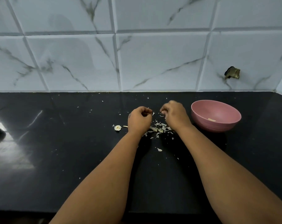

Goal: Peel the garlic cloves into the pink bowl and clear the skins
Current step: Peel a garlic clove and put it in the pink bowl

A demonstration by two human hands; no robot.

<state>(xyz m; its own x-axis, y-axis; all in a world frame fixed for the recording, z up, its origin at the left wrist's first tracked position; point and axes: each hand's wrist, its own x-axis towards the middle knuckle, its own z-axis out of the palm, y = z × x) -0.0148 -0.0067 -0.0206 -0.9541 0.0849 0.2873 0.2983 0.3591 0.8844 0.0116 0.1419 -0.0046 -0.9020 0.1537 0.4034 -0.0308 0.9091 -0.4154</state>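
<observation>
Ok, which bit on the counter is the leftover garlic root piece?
On the black glossy countertop, find the person's left hand. Just beyond its outer side lies a small, pale, rounded garlic root piece, alone, chunkier than the thin flaky white skins piled between the hands.

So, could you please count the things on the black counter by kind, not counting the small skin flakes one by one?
Pink bowl: 1
Garlic piece in the bowl: 1
Garlic root stub: 1
Pile of skins: 1
Hands: 2, left hand and right hand
Total: 6
</observation>
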